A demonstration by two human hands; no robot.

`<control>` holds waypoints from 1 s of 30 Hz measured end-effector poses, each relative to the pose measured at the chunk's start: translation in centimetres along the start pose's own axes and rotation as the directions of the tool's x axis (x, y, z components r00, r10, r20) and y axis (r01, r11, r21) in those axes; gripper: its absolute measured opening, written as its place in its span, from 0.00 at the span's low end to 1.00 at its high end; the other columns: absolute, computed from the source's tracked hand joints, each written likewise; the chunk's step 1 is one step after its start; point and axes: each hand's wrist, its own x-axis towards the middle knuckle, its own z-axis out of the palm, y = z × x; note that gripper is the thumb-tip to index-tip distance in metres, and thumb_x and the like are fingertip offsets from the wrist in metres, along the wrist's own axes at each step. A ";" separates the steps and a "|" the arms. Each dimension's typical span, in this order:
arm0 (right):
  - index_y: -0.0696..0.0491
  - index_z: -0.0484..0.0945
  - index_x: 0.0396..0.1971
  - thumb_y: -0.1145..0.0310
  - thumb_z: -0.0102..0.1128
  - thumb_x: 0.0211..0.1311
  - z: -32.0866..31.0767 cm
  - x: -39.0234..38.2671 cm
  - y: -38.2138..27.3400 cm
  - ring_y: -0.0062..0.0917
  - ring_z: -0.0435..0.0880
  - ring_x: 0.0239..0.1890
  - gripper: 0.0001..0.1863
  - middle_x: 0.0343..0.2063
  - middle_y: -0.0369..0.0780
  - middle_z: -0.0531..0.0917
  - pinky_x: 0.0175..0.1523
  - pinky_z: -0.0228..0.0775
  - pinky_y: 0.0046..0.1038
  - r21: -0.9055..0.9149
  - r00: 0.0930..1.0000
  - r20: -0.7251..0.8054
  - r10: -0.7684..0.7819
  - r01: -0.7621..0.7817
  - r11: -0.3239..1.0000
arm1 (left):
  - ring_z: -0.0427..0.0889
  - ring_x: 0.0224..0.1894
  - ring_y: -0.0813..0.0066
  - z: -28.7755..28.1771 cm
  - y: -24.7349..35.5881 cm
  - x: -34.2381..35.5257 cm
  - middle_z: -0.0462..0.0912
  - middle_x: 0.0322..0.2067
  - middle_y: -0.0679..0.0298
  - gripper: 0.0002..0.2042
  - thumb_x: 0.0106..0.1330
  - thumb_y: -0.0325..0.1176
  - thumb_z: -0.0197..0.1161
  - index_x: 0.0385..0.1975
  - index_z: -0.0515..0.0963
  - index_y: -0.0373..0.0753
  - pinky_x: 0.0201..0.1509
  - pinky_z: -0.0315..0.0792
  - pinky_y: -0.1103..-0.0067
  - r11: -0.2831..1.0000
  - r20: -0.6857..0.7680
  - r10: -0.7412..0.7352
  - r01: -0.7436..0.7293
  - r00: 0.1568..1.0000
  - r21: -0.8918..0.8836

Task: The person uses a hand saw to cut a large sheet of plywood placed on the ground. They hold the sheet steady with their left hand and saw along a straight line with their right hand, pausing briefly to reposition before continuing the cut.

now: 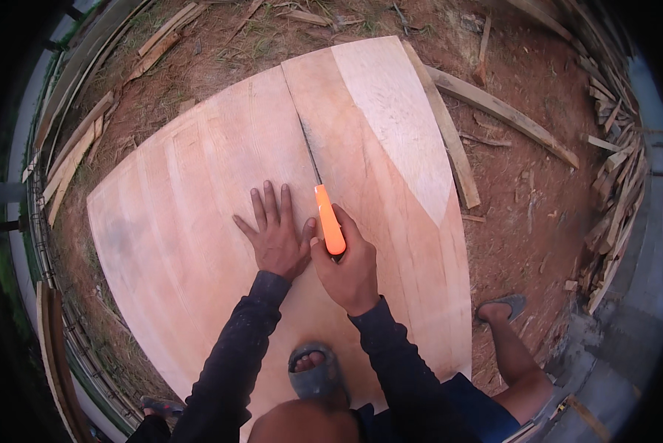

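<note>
A large sheet of plywood (198, 192) lies on the ground in front of me. My left hand (278, 232) is pressed flat on it, fingers spread, just left of the saw. In my right hand (350, 266) is a handsaw with an orange handle (330, 221), my fingers wrapped round the grip. Its thin dark blade (312, 157) points away from me, in line with a narrow dark cut (291, 92) that runs to the sheet's far edge. How deep the blade sits in the wood cannot be seen.
A slippered foot (318, 373) rests on the sheet near me; another slippered foot (505, 306) stands on the soil at right. Wooden strips (505, 111) lie beyond the sheet's right edge, near a scrap-wood pile (616, 192). Long boards (76, 159) lie at left.
</note>
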 end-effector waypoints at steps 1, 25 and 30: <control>0.63 0.67 0.64 0.75 0.60 0.61 0.2 -0.1 0.7 0.36 0.88 0.40 0.30 0.40 0.51 0.85 0.46 0.78 0.31 -0.018 1.000 -0.002 0.018 -0.018 1.000 | 0.38 0.78 0.46 0.0 0.0 0.0 0.46 0.76 0.49 0.37 0.71 0.58 0.47 0.73 0.55 0.39 0.68 0.29 0.31 1.000 0.006 -0.004 0.004 1.000 -0.003; 0.68 0.72 0.58 0.79 0.60 0.60 0.5 0.7 0.7 0.29 0.87 0.39 0.24 0.37 0.51 0.86 0.45 0.77 0.27 -0.040 0.997 -0.079 -0.019 0.016 0.999 | 0.40 0.77 0.40 -1.1 0.4 0.2 0.47 0.75 0.46 0.32 0.69 0.59 0.50 0.71 0.63 0.54 0.64 0.29 0.27 0.998 0.004 0.018 -0.017 1.000 -0.061; 0.65 0.73 0.58 0.79 0.59 0.58 -0.6 0.2 -0.1 0.33 0.88 0.39 0.25 0.38 0.52 0.86 0.44 0.78 0.28 -0.057 0.996 -0.027 0.082 -0.084 0.995 | 0.39 0.77 0.40 -0.9 0.5 -0.1 0.46 0.75 0.47 0.30 0.70 0.60 0.50 0.71 0.64 0.60 0.64 0.30 0.27 1.000 -0.002 0.010 -0.010 1.000 -0.021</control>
